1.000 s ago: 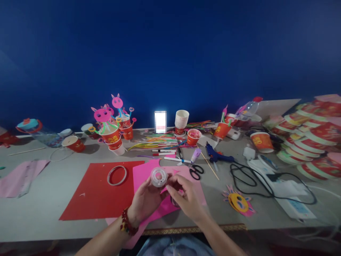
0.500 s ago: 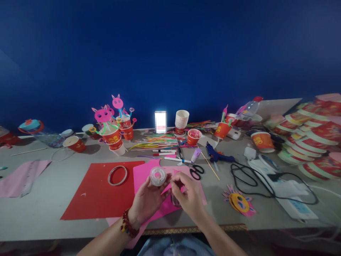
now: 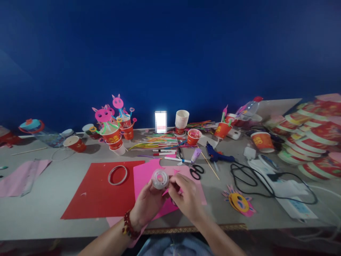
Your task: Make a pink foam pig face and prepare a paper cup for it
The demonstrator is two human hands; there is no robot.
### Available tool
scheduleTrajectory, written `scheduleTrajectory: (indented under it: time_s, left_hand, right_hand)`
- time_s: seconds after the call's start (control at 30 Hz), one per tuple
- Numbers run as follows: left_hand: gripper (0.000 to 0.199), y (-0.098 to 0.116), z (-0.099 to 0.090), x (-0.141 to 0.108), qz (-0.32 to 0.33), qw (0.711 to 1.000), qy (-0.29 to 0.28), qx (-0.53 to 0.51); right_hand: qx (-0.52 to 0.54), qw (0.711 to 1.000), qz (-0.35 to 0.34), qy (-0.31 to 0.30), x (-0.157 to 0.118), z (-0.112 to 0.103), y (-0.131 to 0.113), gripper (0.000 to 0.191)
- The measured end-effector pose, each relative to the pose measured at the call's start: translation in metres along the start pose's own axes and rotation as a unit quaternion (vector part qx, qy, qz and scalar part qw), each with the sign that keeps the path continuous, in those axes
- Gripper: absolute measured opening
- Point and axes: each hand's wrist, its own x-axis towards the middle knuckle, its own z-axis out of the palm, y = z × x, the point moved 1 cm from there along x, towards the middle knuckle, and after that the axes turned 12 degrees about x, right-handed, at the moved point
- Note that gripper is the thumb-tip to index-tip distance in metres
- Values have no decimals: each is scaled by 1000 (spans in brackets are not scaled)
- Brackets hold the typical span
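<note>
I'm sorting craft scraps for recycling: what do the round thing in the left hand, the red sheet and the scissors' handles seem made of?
Round thing: probably plastic, glossy and translucent. Red sheet: likely paper or card, matte, flat and even. Scissors' handles: perhaps smooth plastic, given their black rounded loops.

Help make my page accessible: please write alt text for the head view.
A person's left hand holds a clear round spool, the right hand close beside it, above pink paper and red paper on a cluttered grey table.
</note>
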Motion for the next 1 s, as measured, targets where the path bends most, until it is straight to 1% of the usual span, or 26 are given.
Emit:
scheduleTrajectory:
  time_s: [0.17, 0.23, 0.37, 0.53, 0.7, 0.77, 0.83, 0.97, 1.0]
  left_hand:
    - [33, 1, -3, 0, 6, 1000, 19, 15]
    - [32, 1, -4, 0, 8, 1000, 21, 15]
    - [27, 1, -4, 0, 17, 999, 32, 12]
    - [28, 2, -7, -2, 13, 999, 39, 36]
    - [27, 6, -9, -3, 3, 998, 31, 59]
    - [27, 6, -9, -4, -2, 998, 28, 59]
    - [29, 6, -9, -4, -11, 998, 29, 56]
    - [30, 3, -10, -5, -9, 997, 31, 75]
    - [29, 2, -10, -5, -2, 996, 33, 88]
  right_hand:
    - [85, 996, -25, 22, -3, -8, -3, 13]
    - [107, 994, -21, 17, -3, -10, -4, 12]
    - [90, 995, -10, -36, -1, -13, -3, 13]
    - [62, 992, -30, -107, 2, -15, 4, 18]
    - [49, 988, -3, -146, 3, -16, 9, 10]
    - [30, 987, -21, -158, 3, -16, 9, 9]
    - [16, 988, -49, -143, 3, -18, 8, 10]
    - [0, 997, -69, -30, 6, -22, 4, 11]
    - [-12, 997, -78, -12, 7, -21, 3, 10]
